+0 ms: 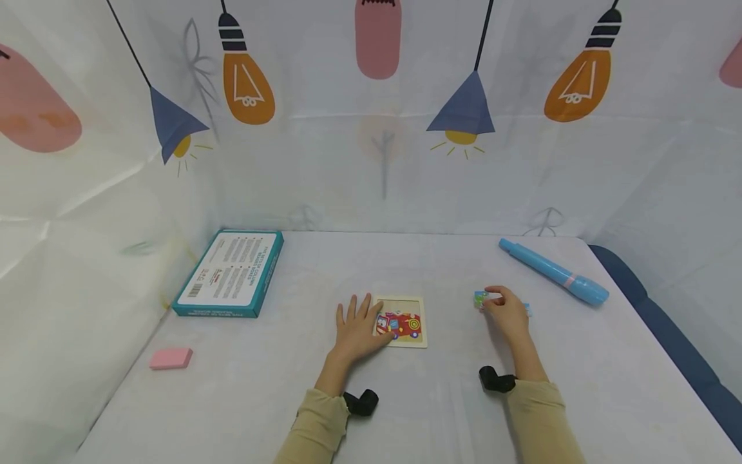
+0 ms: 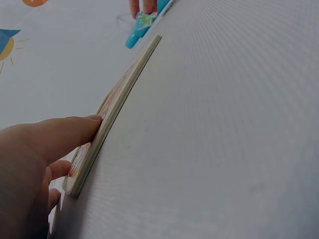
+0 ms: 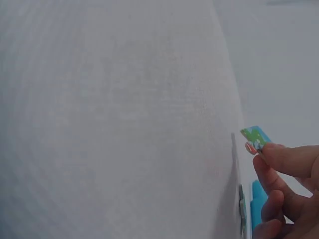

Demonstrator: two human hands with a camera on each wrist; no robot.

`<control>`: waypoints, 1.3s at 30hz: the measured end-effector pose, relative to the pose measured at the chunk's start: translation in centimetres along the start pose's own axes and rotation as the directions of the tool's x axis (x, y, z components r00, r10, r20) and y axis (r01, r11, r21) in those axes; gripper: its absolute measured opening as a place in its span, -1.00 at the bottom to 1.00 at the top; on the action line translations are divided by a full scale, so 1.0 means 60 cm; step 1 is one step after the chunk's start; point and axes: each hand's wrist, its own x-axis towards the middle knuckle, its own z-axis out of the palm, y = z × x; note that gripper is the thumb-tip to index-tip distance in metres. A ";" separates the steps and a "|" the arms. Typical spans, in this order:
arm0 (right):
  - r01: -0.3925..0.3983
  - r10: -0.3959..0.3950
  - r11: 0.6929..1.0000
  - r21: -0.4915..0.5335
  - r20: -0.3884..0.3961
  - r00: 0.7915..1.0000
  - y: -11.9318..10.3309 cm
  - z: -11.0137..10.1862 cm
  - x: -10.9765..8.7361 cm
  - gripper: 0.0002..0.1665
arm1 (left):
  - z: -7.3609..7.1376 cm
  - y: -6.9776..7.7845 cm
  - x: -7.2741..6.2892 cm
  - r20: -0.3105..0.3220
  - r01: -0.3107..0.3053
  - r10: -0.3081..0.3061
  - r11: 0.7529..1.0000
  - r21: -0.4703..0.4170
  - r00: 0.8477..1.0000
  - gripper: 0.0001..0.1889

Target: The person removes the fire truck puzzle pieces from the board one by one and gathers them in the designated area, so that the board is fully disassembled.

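Note:
My left hand [image 1: 357, 332] lies with fingers spread on the left side of a small wooden puzzle board [image 1: 424, 322] showing a red fire engine. Its thumb rests on the board's near edge in the left wrist view, where the board [image 2: 117, 102] appears nearly edge-on. To the right, my right hand [image 1: 507, 316] pinches a green and blue puzzle piece [image 3: 256, 136] between thumb and index finger, raised above the table. Another bluish piece [image 1: 528, 309] lies on the table behind that hand, mostly hidden by it.
A light blue marker-shaped tube [image 1: 551, 269] lies at the back right. At the back left is a flat teal and white box [image 1: 228, 267], with a pink eraser-like block [image 1: 171, 358] nearer the front. Printed white cloth [image 1: 324, 161] hangs behind the white table [image 1: 440, 406].

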 end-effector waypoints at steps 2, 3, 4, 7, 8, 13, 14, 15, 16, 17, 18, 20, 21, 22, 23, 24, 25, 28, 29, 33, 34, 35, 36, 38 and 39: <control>-0.003 0.003 1.000 -0.011 -0.012 1.000 0.004 -0.004 -0.001 -0.57 | -0.001 0.001 0.000 0.001 0.001 -0.001 1.000 0.001 1.000 -0.21; -0.004 0.004 1.000 -0.019 -0.019 1.000 0.006 -0.006 -0.002 -0.57 | -0.001 0.001 -0.001 0.002 0.003 -0.003 1.000 0.002 1.000 -0.21; -0.005 0.004 1.000 -0.026 -0.023 1.000 0.008 -0.008 -0.001 -0.57 | -0.002 0.002 -0.001 -0.002 0.003 -0.003 1.000 0.001 1.000 -0.22; -0.006 0.004 0.998 -0.067 -0.035 0.999 0.013 -0.011 -0.001 -0.57 | -0.003 0.003 -0.002 -0.012 0.000 0.000 1.000 -0.007 1.000 -0.22; -0.007 0.004 0.997 -0.083 -0.036 0.999 0.015 -0.012 0.001 -0.57 | -0.004 0.003 -0.002 -0.011 0.000 0.000 1.000 -0.009 1.000 -0.23; -0.008 -0.001 0.982 -0.189 -0.050 0.999 0.021 -0.015 0.007 -0.57 | -0.003 0.003 -0.004 -0.011 -0.006 0.006 1.000 -0.014 1.000 -0.22; -0.007 -0.004 0.978 -0.209 -0.053 0.999 0.021 -0.015 0.008 -0.58 | -0.003 0.003 -0.004 -0.012 -0.006 0.006 1.000 -0.014 1.000 -0.22; -0.008 -0.004 0.974 -0.228 -0.053 0.999 0.021 -0.015 0.009 -0.58 | -0.002 0.003 -0.004 -0.014 -0.007 0.007 1.000 -0.013 1.000 -0.22; -0.007 -0.006 0.969 -0.245 -0.051 0.999 0.021 -0.015 0.010 -0.57 | -0.002 0.003 -0.004 -0.011 -0.005 0.005 1.000 -0.011 1.000 -0.22; -0.006 -0.007 0.966 -0.258 -0.050 0.999 0.021 -0.015 0.011 -0.56 | -0.002 0.002 -0.004 -0.008 -0.003 0.003 1.000 -0.010 1.000 -0.21; -0.003 -0.009 0.963 -0.268 -0.046 0.999 0.020 -0.016 0.012 -0.55 | -0.002 0.002 -0.003 -0.006 0.000 0.000 1.000 -0.008 1.000 -0.21; -0.002 -0.010 0.960 -0.279 -0.041 0.999 0.018 -0.016 0.011 -0.53 | -0.001 0.001 -0.002 -0.002 0.004 -0.004 1.000 -0.003 1.000 -0.21; 0.001 -0.013 0.958 -0.287 -0.040 0.999 0.017 -0.016 0.011 -0.52 | -0.001 0.001 -0.001 -0.001 0.005 -0.005 1.000 0.000 1.000 -0.21; 0.004 -0.016 0.959 -0.283 -0.040 0.999 0.016 -0.016 0.011 -0.51 | 0.000 0.001 0.000 0.001 0.007 -0.007 1.000 0.001 1.000 -0.20; 0.008 -0.020 0.962 -0.272 -0.042 0.999 0.014 -0.015 0.010 -0.50 | 0.000 0.000 0.001 -0.001 0.006 -0.006 1.000 0.002 1.000 -0.20; 0.012 -0.025 0.967 -0.256 -0.044 0.999 0.012 -0.015 0.008 -0.50 | 0.001 0.000 0.001 -0.004 0.004 -0.004 1.000 0.001 1.000 -0.20; 0.021 -0.033 0.972 -0.232 -0.047 0.998 0.009 -0.014 0.007 -0.51 | 0.002 -0.001 0.001 -0.005 0.002 -0.002 1.000 0.000 1.000 -0.20; 0.051 -0.060 0.987 -0.152 -0.054 0.997 -0.002 -0.008 0.004 -0.53 | 0.003 -0.002 0.002 -0.005 -0.001 0.001 1.000 0.001 1.000 -0.21; 0.064 -0.071 0.989 -0.132 -0.056 0.996 -0.006 -0.005 0.004 -0.54 | 0.003 -0.003 0.002 -0.005 0.000 0.000 1.000 0.003 1.000 -0.22; 0.097 -0.102 0.991 -0.094 -0.051 0.993 -0.020 0.008 0.001 -0.56 | 0.002 -0.002 0.002 -0.008 -0.003 0.003 1.000 0.007 1.000 -0.23; 0.102 -0.107 0.991 -0.089 -0.044 0.993 -0.023 0.011 0.000 -0.56 | 0.002 -0.002 0.002 -0.009 -0.004 0.004 1.000 0.007 1.000 -0.24; 0.109 -0.112 0.990 -0.085 -0.039 0.993 -0.026 0.014 -0.001 -0.57 | 0.003 -0.002 0.002 -0.009 -0.004 0.004 1.000 0.007 1.000 -0.24; 0.113 -0.116 0.990 -0.079 -0.033 0.993 -0.029 0.017 -0.003 -0.57 | 0.003 -0.002 0.002 -0.010 -0.006 0.006 1.000 0.006 1.000 -0.24; 0.120 -0.121 0.990 -0.069 -0.018 0.992 -0.035 0.025 -0.006 -0.57 | 0.004 -0.002 0.002 -0.010 -0.006 0.006 1.000 0.006 1.000 -0.24; 0.125 -0.126 0.990 -0.067 -0.014 0.992 -0.038 0.029 -0.007 -0.58 | 0.004 -0.002 0.003 -0.010 -0.006 0.006 1.000 0.008 1.000 -0.25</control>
